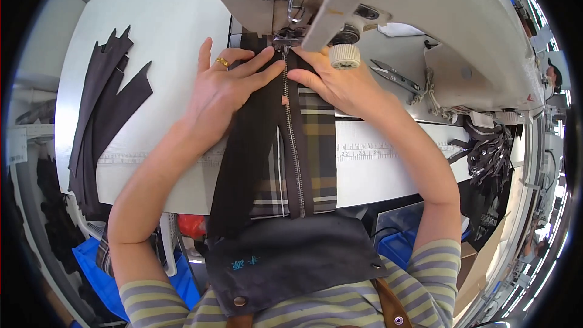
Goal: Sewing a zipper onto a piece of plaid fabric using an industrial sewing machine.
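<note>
A metal-toothed zipper (pixel 292 127) on dark tape runs lengthwise toward me from under the presser foot (pixel 288 41) of a sewing machine (pixel 388 0). Beneath it lies plaid fabric (pixel 320 146), with a strip of dark cloth (pixel 246 152) along its left side. My left hand (pixel 234 79), wearing a gold ring, rests flat on the dark cloth, its fingers stretched toward the foot. Right of the zipper, my right hand (pixel 334 79) has thumb and forefinger at the tape's edge close to the foot; its fingertips are partly hidden by the machine.
Cut dark fabric pieces (pixel 103 103) lie on the white table's left side. Thread snips (pixel 395 78) rest on the machine bed at right. A bundle of dark strips (pixel 489 152) hangs off the right edge. Blue bins (pixel 398 246) stand below.
</note>
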`<state>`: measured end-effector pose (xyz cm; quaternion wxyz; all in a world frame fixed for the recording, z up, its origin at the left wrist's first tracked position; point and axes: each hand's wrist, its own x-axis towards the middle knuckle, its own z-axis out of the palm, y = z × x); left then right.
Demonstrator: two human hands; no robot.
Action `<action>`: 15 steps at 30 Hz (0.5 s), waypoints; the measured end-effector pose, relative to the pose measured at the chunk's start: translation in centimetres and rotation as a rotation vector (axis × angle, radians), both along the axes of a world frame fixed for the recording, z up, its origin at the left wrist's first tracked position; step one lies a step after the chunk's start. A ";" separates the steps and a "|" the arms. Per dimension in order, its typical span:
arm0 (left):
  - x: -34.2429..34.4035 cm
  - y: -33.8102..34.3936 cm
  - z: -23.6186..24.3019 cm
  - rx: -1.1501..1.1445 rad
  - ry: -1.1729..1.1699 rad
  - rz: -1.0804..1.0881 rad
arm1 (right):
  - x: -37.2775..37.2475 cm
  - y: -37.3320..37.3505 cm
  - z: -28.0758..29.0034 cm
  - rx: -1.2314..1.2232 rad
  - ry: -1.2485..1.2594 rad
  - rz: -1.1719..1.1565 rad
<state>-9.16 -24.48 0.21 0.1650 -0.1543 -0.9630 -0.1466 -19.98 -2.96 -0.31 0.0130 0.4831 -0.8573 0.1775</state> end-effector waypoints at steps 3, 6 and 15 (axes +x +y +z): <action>0.0 0.0 -0.1 0.007 0.010 -0.004 | -0.7 0.1 0.5 0.028 0.261 -0.069; -0.1 0.0 -0.1 -0.002 0.028 -0.010 | -0.4 0.3 1.2 -0.129 0.326 -0.062; 0.0 0.1 -0.3 -0.052 0.040 0.015 | 0.9 -0.1 0.3 -0.186 0.417 0.056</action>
